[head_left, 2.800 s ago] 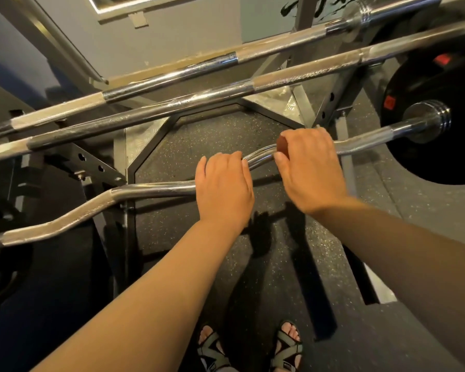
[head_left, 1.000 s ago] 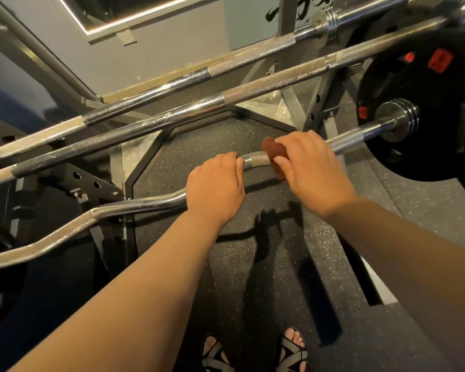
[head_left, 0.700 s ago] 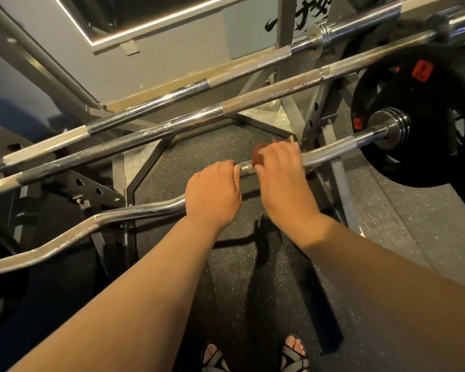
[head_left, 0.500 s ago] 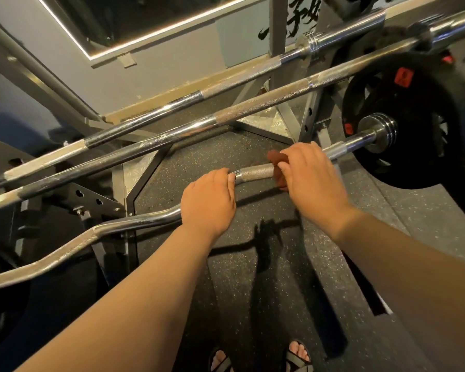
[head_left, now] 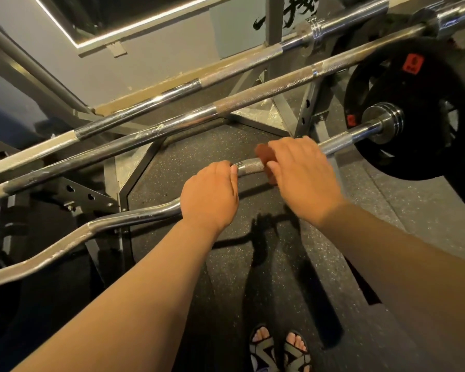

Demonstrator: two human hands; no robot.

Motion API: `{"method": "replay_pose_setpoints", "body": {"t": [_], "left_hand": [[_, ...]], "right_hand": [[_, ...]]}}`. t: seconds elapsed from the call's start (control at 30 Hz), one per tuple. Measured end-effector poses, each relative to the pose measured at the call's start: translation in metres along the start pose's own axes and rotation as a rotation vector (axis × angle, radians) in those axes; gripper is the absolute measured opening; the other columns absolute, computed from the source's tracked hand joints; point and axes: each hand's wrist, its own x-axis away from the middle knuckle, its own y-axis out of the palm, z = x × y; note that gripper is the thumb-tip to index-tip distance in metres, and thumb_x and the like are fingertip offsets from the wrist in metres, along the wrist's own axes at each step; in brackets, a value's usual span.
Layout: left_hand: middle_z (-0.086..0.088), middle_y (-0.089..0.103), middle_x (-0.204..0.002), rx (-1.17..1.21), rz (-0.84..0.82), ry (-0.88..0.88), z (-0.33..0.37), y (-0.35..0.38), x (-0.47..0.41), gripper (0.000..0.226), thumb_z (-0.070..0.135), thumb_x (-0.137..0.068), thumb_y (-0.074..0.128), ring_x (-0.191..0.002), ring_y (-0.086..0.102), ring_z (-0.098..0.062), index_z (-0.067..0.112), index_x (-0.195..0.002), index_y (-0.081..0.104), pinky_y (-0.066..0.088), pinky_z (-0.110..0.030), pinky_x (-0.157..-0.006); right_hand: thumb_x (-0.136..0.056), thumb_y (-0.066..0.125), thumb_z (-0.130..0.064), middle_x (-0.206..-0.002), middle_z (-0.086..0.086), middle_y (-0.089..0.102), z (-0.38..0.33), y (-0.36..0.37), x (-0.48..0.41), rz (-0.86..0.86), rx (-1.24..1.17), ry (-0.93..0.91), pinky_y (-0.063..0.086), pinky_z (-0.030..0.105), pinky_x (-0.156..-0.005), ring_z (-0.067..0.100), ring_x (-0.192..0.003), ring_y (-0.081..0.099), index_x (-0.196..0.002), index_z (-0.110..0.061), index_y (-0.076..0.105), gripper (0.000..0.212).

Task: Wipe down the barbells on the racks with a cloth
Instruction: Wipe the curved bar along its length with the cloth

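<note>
Gripping the curl bar [head_left: 134,217]: my left hand [head_left: 210,194], fingers curled over the shaft near its middle, knuckles up.

Item, my right hand [head_left: 304,173]: sat just to the right on the same bar, fingers wrapped over a reddish-brown cloth [head_left: 262,154] and clamping it round the shaft. A short knurled length showed bare between the two hands.

Item, curl bar: wavy, lay across the rack [head_left: 310,108], rising from lower left to upper right. Its right end carried a black weight plate [head_left: 414,76] with red labels.

Item, straight barbells, two: lower barbell [head_left: 253,92] and upper barbell [head_left: 239,67], racked side by side beyond the curl bar, well apart from both hands.

Item, floor [head_left: 199,146]: dark speckled rubber.

Item, my feet in strapped sandals [head_left: 279,350]: stood at the bottom edge, nearer me than the bar.
</note>
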Motion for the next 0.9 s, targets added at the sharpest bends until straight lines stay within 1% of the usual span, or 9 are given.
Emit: {"method": "replay_pose_setpoints", "body": {"t": [0.1, 0.2, 0.33, 0.47, 0.6, 0.7, 0.77, 0.83, 0.9], "left_hand": [[0.007, 0.052, -0.085, -0.007, 0.013, -0.005, 0.0, 0.001, 0.0, 0.039, 0.042, -0.109, 0.024, -0.067, 0.047, -0.015, 0.023, -0.102, 0.056, 0.032, -0.032, -0.061], [0.005, 0.057, -0.086, -0.008, 0.004, -0.004, -0.001, 0.001, -0.001, 0.039, 0.043, -0.108, 0.024, -0.068, 0.05, -0.016, 0.024, -0.1, 0.056, 0.036, -0.033, -0.061], [0.003, 0.06, -0.092, 0.009, -0.021, 0.007, -0.002, -0.001, -0.002, 0.04, 0.042, -0.109, 0.023, -0.072, 0.05, -0.016, 0.023, -0.105, 0.058, 0.036, -0.034, -0.063], [0.004, 0.058, -0.091, 0.022, -0.032, 0.012, -0.002, -0.003, -0.002, 0.039, 0.043, -0.109, 0.024, -0.07, 0.047, -0.016, 0.022, -0.105, 0.057, 0.032, -0.033, -0.062], [0.003, 0.06, -0.092, 0.03, -0.057, 0.02, -0.003, -0.005, -0.003, 0.039, 0.043, -0.109, 0.022, -0.071, 0.049, -0.016, 0.022, -0.103, 0.056, 0.033, -0.033, -0.062], [0.002, 0.062, -0.095, 0.02, -0.044, 0.023, -0.002, -0.003, -0.002, 0.038, 0.042, -0.109, 0.022, -0.072, 0.045, -0.016, 0.023, -0.103, 0.055, 0.032, -0.034, -0.061], [0.002, 0.062, -0.094, 0.009, -0.034, 0.016, -0.001, -0.003, -0.002, 0.037, 0.041, -0.108, 0.023, -0.071, 0.044, -0.016, 0.023, -0.102, 0.055, 0.032, -0.034, -0.061], [0.002, 0.062, -0.095, -0.007, -0.031, 0.017, 0.0, -0.003, 0.0, 0.037, 0.041, -0.108, 0.024, -0.072, 0.049, -0.018, 0.022, -0.102, 0.055, 0.031, -0.033, -0.062], [0.002, 0.063, -0.096, -0.007, -0.035, 0.019, 0.0, -0.003, 0.0, 0.037, 0.041, -0.108, 0.024, -0.077, 0.056, -0.02, 0.022, -0.104, 0.055, 0.031, -0.033, -0.063]], "right_hand": [[-0.106, 0.038, -0.032, -0.129, 0.007, 0.054, -0.01, 0.002, 0.003, 0.065, -0.051, 0.176, 0.024, 0.051, -0.123, 0.027, -0.129, 0.043, -0.133, -0.015, 0.05, 0.034], [-0.106, 0.039, -0.025, -0.13, 0.007, 0.054, -0.039, 0.016, -0.007, 0.001, -0.025, 0.113, 0.015, 0.052, -0.126, 0.031, -0.134, 0.039, -0.13, -0.015, 0.053, 0.029], [-0.107, 0.039, -0.03, -0.131, 0.005, 0.056, -0.032, 0.004, -0.018, -0.126, 0.023, -0.055, 0.02, 0.046, -0.125, 0.026, -0.13, 0.045, -0.136, -0.018, 0.051, 0.033], [-0.109, 0.03, -0.039, -0.124, 0.004, 0.06, -0.029, -0.009, -0.024, -0.171, 0.082, 0.127, 0.023, 0.049, -0.123, 0.026, -0.122, 0.052, -0.126, -0.02, 0.054, 0.035], [-0.11, 0.028, -0.033, -0.132, 0.012, 0.056, -0.049, -0.007, -0.05, -0.349, 0.106, 0.243, 0.024, 0.054, -0.12, 0.035, -0.129, 0.047, -0.131, -0.014, 0.051, 0.037], [-0.108, 0.03, -0.029, -0.128, 0.009, 0.058, -0.049, 0.004, -0.037, -0.217, 0.084, 0.182, 0.027, 0.052, -0.119, 0.033, -0.127, 0.047, -0.127, -0.015, 0.055, 0.034], [-0.106, 0.037, -0.026, -0.137, 0.011, 0.054, -0.048, 0.014, -0.015, -0.068, 0.04, 0.144, 0.019, 0.052, -0.125, 0.034, -0.139, 0.038, -0.135, -0.013, 0.052, 0.035], [-0.106, 0.036, -0.026, -0.15, 0.012, 0.045, -0.05, 0.021, 0.001, -0.025, 0.061, 0.129, 0.011, 0.052, -0.127, 0.037, -0.15, 0.024, -0.148, -0.01, 0.042, 0.046], [-0.107, 0.031, -0.029, -0.154, 0.013, 0.041, -0.052, 0.025, 0.003, -0.004, 0.09, 0.14, 0.009, 0.053, -0.127, 0.038, -0.152, 0.02, -0.152, -0.009, 0.037, 0.051]]}}
